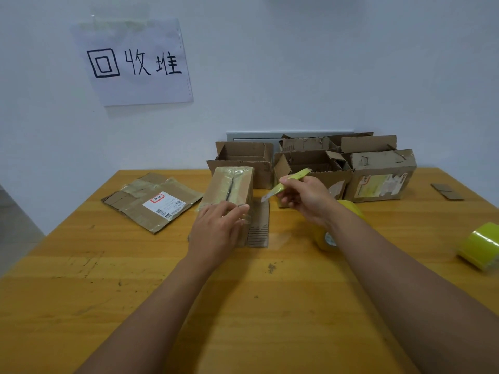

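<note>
A small taped cardboard box (pixel 229 188) stands in the middle of the wooden table (pixel 108 279), with a dark slit along the tape seam on top. My left hand (pixel 217 230) grips its near end, fingers curled over the top edge. My right hand (pixel 305 197) holds a yellow-green utility knife (pixel 290 182) just right of the box, blade extended and pointing down-left toward it, clear of the cardboard. A loose flap of corrugated card (pixel 260 226) lies against the box's right side.
A flattened box with a shipping label (pixel 152 202) lies at left. Several opened cardboard boxes (pixel 313 161) stand along the wall at the back. One yellow tape roll (pixel 328 238) sits under my right forearm, another tape roll (pixel 480 247) at the right edge. A paper sign (pixel 135 60) hangs on the wall.
</note>
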`<state>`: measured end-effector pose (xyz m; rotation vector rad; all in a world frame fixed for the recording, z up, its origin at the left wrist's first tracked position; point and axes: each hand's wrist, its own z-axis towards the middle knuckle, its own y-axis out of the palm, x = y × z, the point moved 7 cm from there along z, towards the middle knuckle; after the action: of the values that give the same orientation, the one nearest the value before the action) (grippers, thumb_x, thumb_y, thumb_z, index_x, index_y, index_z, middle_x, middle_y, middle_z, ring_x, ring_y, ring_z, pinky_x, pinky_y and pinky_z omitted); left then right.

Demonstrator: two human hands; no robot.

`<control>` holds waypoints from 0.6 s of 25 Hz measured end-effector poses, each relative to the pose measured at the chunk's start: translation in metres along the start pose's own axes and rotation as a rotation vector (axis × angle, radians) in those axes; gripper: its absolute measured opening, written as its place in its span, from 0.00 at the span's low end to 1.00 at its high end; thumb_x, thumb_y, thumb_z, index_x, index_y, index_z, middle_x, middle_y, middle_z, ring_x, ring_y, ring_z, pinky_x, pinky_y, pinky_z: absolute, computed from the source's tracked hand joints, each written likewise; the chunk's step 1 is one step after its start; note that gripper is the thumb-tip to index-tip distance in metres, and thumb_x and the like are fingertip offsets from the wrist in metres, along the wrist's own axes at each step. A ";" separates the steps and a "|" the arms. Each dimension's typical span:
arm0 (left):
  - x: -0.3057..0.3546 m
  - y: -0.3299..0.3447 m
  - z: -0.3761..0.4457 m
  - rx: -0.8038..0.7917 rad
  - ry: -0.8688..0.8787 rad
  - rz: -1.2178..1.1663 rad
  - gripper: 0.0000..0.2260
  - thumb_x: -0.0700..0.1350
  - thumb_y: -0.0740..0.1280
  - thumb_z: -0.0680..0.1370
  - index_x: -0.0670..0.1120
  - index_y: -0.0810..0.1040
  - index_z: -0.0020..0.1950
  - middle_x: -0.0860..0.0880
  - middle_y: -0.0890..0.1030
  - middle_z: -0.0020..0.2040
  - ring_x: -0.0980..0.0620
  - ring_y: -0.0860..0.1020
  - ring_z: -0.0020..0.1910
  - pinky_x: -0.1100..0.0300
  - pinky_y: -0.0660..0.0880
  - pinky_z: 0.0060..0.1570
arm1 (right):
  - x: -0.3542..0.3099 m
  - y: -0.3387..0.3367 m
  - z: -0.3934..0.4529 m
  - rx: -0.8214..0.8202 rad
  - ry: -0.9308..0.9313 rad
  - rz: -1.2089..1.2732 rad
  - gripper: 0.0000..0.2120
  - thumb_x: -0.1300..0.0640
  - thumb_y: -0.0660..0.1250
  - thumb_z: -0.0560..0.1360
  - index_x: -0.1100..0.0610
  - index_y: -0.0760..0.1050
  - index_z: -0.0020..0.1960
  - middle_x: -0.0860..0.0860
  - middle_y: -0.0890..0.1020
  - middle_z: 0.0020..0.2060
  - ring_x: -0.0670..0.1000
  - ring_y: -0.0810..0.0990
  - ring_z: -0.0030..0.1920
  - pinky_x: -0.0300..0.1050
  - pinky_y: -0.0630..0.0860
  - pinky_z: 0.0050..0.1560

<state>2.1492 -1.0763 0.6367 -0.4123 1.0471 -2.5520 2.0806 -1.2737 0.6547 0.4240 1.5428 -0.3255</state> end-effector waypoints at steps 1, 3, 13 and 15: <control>0.000 -0.001 0.000 -0.004 -0.003 -0.004 0.13 0.43 0.71 0.77 0.50 0.81 0.61 0.50 0.80 0.52 0.48 0.77 0.51 0.53 0.72 0.51 | -0.002 0.002 -0.006 -0.026 -0.008 -0.018 0.08 0.59 0.64 0.80 0.62 0.78 0.54 0.55 0.82 0.38 0.51 0.78 0.37 0.42 0.73 0.38; -0.001 -0.002 0.000 -0.010 -0.004 -0.019 0.13 0.44 0.68 0.77 0.50 0.81 0.62 0.50 0.80 0.52 0.48 0.77 0.50 0.55 0.70 0.50 | -0.003 0.007 -0.023 -0.086 -0.064 -0.206 0.08 0.59 0.64 0.80 0.58 0.78 0.57 0.54 0.83 0.43 0.49 0.80 0.39 0.41 0.75 0.40; 0.004 -0.009 0.000 -0.038 -0.051 -0.103 0.19 0.55 0.58 0.79 0.51 0.80 0.63 0.51 0.79 0.53 0.53 0.75 0.53 0.57 0.67 0.53 | 0.079 0.081 -0.120 -0.596 -0.479 -1.404 0.16 0.55 0.60 0.79 0.52 0.75 0.65 0.51 0.72 0.59 0.52 0.71 0.57 0.48 0.71 0.51; 0.003 -0.007 0.000 -0.044 -0.021 -0.075 0.17 0.54 0.61 0.78 0.51 0.80 0.63 0.51 0.79 0.54 0.52 0.75 0.53 0.58 0.67 0.54 | 0.073 0.081 -0.116 -0.626 -0.412 -1.379 0.17 0.57 0.61 0.76 0.53 0.76 0.64 0.51 0.75 0.59 0.52 0.72 0.58 0.47 0.73 0.54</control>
<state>2.1453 -1.0730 0.6420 -0.4974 1.1019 -2.5882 2.0158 -1.1441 0.5888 -1.2030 1.2139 -0.8647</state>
